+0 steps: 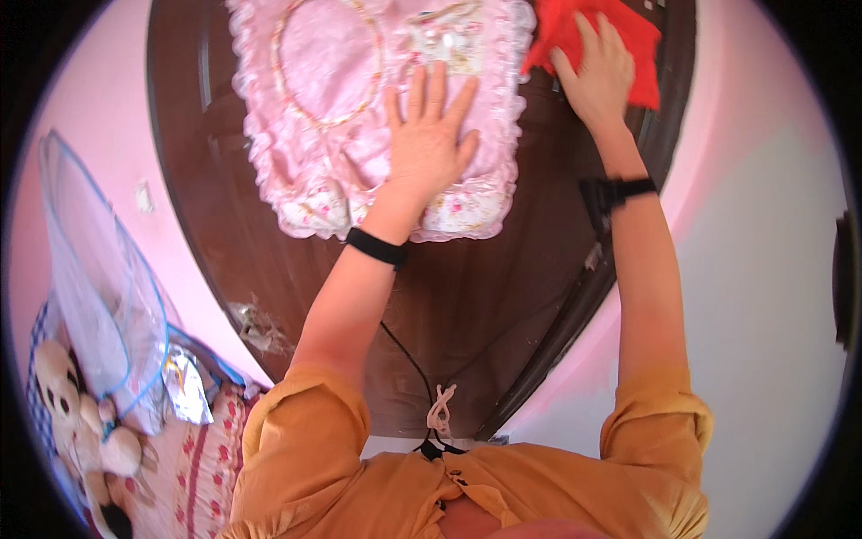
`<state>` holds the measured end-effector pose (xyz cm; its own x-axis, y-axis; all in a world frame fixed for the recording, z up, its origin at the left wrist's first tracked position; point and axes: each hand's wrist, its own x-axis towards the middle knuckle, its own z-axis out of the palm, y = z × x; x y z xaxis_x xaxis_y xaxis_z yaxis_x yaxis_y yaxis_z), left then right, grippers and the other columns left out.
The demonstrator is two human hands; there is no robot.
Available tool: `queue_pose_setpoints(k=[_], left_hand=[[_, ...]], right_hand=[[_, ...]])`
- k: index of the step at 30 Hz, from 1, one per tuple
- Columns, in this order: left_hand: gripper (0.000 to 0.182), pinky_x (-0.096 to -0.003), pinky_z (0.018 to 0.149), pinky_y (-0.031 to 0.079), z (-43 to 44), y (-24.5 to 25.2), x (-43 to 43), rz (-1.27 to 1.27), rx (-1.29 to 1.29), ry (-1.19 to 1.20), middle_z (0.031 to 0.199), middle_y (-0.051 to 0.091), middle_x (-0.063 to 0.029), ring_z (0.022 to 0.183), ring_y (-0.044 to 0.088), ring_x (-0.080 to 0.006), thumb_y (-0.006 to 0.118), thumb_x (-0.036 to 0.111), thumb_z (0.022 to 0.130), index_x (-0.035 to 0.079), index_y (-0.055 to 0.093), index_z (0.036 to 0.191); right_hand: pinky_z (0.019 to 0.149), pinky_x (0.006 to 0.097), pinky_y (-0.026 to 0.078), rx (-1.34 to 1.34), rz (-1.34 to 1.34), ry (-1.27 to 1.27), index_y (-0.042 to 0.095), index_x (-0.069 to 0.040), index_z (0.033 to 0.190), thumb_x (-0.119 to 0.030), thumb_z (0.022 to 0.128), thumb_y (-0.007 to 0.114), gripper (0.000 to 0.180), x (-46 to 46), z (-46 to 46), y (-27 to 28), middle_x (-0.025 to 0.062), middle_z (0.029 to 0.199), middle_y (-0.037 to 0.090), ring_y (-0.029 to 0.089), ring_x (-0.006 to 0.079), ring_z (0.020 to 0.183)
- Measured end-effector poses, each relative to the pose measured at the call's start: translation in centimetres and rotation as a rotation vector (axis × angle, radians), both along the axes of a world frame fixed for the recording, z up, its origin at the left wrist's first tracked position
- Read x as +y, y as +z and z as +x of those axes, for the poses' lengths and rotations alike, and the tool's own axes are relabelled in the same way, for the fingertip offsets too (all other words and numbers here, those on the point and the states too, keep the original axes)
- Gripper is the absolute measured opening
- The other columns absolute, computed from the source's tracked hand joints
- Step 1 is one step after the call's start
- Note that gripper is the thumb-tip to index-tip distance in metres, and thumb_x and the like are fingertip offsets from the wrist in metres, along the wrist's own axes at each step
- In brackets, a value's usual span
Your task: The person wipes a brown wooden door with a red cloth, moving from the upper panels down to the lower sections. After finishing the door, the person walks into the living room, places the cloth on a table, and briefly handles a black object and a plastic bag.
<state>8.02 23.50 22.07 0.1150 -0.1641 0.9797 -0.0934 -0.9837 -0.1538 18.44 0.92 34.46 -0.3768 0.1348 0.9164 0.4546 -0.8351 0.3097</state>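
Note:
A pink fabric wall organizer (498,155) with ruffled edges, floral pockets and a ring of patterned trim hangs against a dark brown door (471,290). My left hand (431,145) lies spread on the organizer's lower middle, just below a floral pocket. To the right, my right hand (599,77) is on a red cloth (643,60) near the door's upper right side; the cloth's top runs out of view. Whether the fingers of my right hand grip the cloth cannot be told.
A folded mesh net with blue edging (141,269), a plush dog (67,404) and a silver foil packet (187,387) are at the lower left, by a floral bedspread (195,465). A light switch (143,197) is on the pink wall. Black cords hang low in the middle.

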Motion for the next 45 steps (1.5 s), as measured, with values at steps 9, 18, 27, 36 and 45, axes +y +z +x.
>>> queue_pose_setpoints(k=[9, 18, 27, 36, 45], left_hand=[[0.07, -0.0695, 0.118, 0.013, 1.1, -0.6, 0.2, -0.008, -0.053, -0.015, 0.162, 0.032, -0.0227, 0.152, 0.026, -0.0426, 0.065, 0.039, 0.085, 0.025, 0.049, 0.151], [0.034, -0.0473, 0.096, 0.045, -5.0, -6.3, 2.6, -0.105, -0.297, -0.516, 0.127, 0.06, -0.0158, 0.112, 0.058, -0.0357, 0.063, 0.01, 0.077, 0.009, 0.069, 0.111], [0.027, -0.0459, 0.095, 0.046, -16.7, -25.0, 20.4, -0.715, -0.01, 0.059, 0.115, 0.065, -0.01, 0.109, 0.059, -0.0334, 0.063, 0.011, 0.085, 0.01, 0.067, 0.111], [0.032, -0.0556, 0.096, 0.04, -22.7, -34.7, 32.8, -0.836, 0.946, 0.526, 0.112, 0.069, -0.0062, 0.113, 0.061, -0.0258, 0.061, 0.041, 0.091, 0.016, 0.072, 0.108], [0.038, -0.0584, 0.097, 0.038, -24.6, -40.7, 35.3, -0.637, 0.852, 0.238, 0.125, 0.06, 0.0001, 0.111, 0.063, -0.0237, 0.07, 0.032, 0.083, 0.024, 0.064, 0.12]], right_hand=[[0.118, 0.0623, 0.024, 0.207, -0.023, 0.135, 0.049, -0.01, 0.144, -0.039, 0.09, 0.068, 0.064, 0.2, 0.3, -24.4, 0.0195, 0.157, 0.042, 0.038, 0.0415, 0.144], [0.118, 0.0601, 0.025, 0.476, -0.542, 0.217, 0.06, -0.021, 0.139, -0.034, 0.087, 0.071, 0.054, 7.3, -4.0, -43.7, 0.0089, 0.153, 0.049, 0.046, 0.0326, 0.139], [0.118, 0.0529, 0.027, 0.49, -0.813, 0.272, 0.057, -0.027, 0.143, -0.025, 0.085, 0.074, 0.061, 21.9, -10.4, -44.7, 0.0013, 0.152, 0.051, 0.048, 0.0232, 0.138], [0.117, 0.056, 0.027, 0.394, -0.762, 0.234, 0.056, -0.026, 0.144, -0.029, 0.088, 0.073, 0.059, 40.3, -17.1, -36.0, -0.0001, 0.158, 0.047, 0.044, 0.0244, 0.143], [0.11, 0.046, 0.04, 0.476, -0.996, 0.345, 0.06, -0.024, 0.138, -0.022, 0.088, 0.072, 0.051, 48.8, -19.5, -42.7, -0.0038, 0.145, 0.058, 0.053, 0.0209, 0.134]])
